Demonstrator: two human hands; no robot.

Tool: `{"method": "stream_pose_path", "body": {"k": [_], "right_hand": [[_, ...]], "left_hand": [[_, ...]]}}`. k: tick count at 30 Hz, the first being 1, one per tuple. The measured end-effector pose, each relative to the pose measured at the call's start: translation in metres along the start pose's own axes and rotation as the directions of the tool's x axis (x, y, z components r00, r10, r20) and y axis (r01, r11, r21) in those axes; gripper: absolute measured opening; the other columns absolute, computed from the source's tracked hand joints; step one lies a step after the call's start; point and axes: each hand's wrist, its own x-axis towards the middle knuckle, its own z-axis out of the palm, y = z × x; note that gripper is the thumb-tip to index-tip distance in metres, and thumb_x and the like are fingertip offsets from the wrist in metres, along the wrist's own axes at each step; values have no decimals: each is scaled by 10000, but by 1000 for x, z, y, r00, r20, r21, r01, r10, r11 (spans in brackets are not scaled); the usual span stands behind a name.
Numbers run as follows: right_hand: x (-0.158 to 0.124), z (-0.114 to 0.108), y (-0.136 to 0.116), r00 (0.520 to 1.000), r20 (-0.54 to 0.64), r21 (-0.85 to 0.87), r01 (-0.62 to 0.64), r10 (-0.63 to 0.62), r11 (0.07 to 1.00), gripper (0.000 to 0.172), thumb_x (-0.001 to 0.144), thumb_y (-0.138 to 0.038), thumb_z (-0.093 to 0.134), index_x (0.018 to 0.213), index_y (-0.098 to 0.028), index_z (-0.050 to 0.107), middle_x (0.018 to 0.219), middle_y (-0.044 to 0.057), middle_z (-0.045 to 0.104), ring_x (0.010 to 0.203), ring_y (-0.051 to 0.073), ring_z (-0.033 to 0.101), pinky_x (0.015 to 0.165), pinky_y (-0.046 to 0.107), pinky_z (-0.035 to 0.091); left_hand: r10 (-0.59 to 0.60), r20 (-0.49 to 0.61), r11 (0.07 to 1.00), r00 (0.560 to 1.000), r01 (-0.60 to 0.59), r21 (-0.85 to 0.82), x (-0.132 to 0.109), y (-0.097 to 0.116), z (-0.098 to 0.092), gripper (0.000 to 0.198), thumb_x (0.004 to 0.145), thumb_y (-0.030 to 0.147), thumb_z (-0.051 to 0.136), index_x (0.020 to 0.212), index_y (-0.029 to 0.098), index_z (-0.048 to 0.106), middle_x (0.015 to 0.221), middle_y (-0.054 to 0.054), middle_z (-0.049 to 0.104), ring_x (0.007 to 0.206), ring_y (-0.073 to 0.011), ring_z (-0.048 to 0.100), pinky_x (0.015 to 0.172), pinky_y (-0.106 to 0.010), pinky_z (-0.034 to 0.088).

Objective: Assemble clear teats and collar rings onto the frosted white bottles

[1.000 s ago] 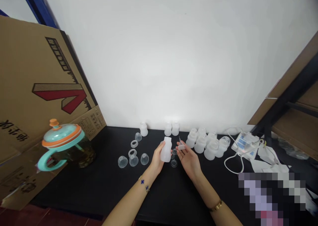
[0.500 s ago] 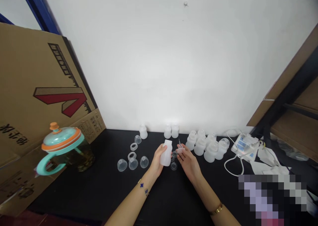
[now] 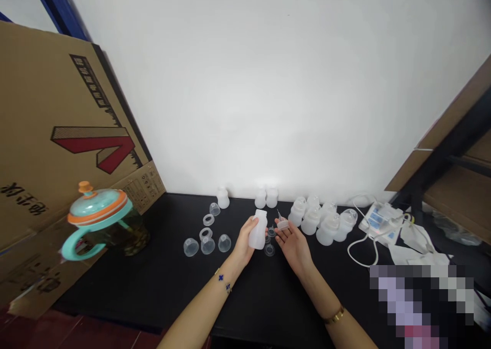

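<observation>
My left hand [image 3: 243, 242] is closed around a frosted white baby bottle [image 3: 258, 230] with an uncapped neck, held nearly upright. A clear bottle nipple in a ring [image 3: 283, 224] rests in the fingers of my right hand [image 3: 295, 247], palm turned up, just right of the bottle. Several clear nipples [image 3: 269, 249] lie on the black table between my hands, partly hidden by the bottle and fingers. To the left are several clear dome caps [image 3: 191, 246] and two ring collars [image 3: 208, 219].
Assembled, capped bottles [image 3: 327, 230] cluster at the right. Uncapped bottles [image 3: 223, 197] stand along the wall. A teal-and-orange lidded jug [image 3: 97, 221] is at the left before a cardboard box [image 3: 34, 93]. A power strip with white cable [image 3: 379, 222] and papers lie far right.
The nipple in my right hand has tilted, and the fingers under it have spread a little. The bottle stays in my left hand. The whole view has shifted slightly.
</observation>
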Motion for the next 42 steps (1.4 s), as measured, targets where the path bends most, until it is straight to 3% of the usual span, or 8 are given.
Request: {"method": "stream_pose_path", "body": {"k": [6, 19, 28, 30, 34, 38, 42], "right_hand": [[0, 0, 0, 1000, -1, -14, -3, 3, 1000, 212, 832, -344, 765, 992, -208, 734, 1109, 69, 767, 787, 170, 709, 677, 270, 588], [-1, -2, 5, 990, 40, -158, 139, -134, 978, 461, 658, -215, 892, 1086, -270, 727, 1206, 18, 716, 993, 180, 679, 784, 276, 560], [-4, 1, 4, 990, 35, -171, 139, -135, 975, 520, 631, -177, 896, 1105, -278, 710, 1224, 13, 714, 962, 169, 666, 745, 269, 543], [-5, 3, 4, 992, 39, -145, 125, -121, 981, 467, 670, -211, 882, 1099, -261, 703, 1219, 29, 720, 940, 167, 668, 733, 265, 542], [-3, 4, 1, 1000, 18, -39, 25, -24, 999, 250, 824, -386, 752, 993, -210, 695, 1076, 87, 761, 746, 172, 658, 656, 292, 539], [-1, 4, 0, 1000, -6, -3, -2, 2, 1000, 287, 908, -460, 612, 997, -198, 689, 860, 82, 760, 635, 175, 612, 607, 302, 516], [-1, 2, 1, 998, 56, -16, 1, -1, 1000, 324, 885, -505, 619, 988, -208, 696, 745, 47, 718, 615, 173, 582, 625, 308, 501]], "left_hand": [[-19, -21, 1000, 1000, 19, -20, 1, -1, -1, 371, 746, 349, 828, 987, 121, 660, 843, -77, 735, 669, -176, 706, 614, -264, 587], [-58, -42, 998, 997, 56, -36, -1, 2, 3, 316, 790, 313, 785, 991, 104, 660, 856, -92, 738, 662, -182, 709, 573, -256, 576], [-58, -22, 998, 998, 57, -21, 0, -1, 0, 285, 811, 308, 766, 987, 109, 663, 855, -90, 734, 666, -188, 711, 576, -269, 585], [-60, -24, 998, 998, 60, -25, 0, -1, 0, 277, 819, 302, 760, 990, 107, 664, 868, -95, 735, 677, -190, 713, 582, -272, 589], [-79, -11, 996, 997, 78, -47, 0, -1, 0, 274, 877, 318, 693, 1028, 90, 677, 928, -128, 746, 694, -191, 713, 598, -277, 596], [-101, 13, 994, 995, 102, -50, 0, -2, -1, 314, 923, 343, 627, 1069, 73, 694, 924, -145, 752, 681, -189, 706, 590, -271, 587], [-98, 31, 994, 995, 99, -44, 0, -2, -2, 337, 913, 369, 645, 1069, 77, 706, 948, -146, 754, 676, -185, 702, 593, -270, 586]]}}
